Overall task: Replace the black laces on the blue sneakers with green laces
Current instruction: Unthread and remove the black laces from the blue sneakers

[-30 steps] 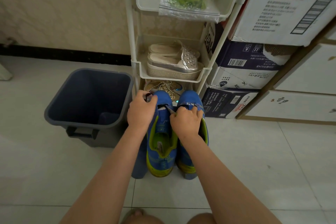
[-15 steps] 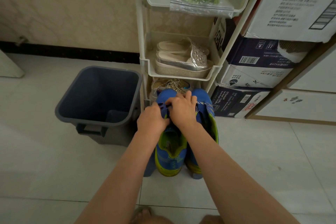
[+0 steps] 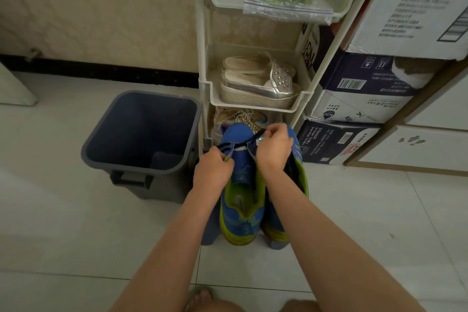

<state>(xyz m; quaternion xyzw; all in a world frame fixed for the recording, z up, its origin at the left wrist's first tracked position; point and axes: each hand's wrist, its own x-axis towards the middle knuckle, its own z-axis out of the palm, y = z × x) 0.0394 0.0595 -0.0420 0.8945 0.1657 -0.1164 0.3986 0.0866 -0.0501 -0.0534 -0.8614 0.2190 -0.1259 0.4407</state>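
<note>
Crosswise, black lace (image 3: 240, 144) stretches, pinched by left hand (image 3: 214, 172) and right hand (image 3: 274, 151).

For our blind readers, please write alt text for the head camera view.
The left hand and right hand pinch a black lace across the front of a blue sneaker. A grey bin stands left; a rack behind holds a bag of green laces.

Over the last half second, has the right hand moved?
Yes: the right hand went right, off the left sneaker to over the right sneaker, pinching the lace.
</note>
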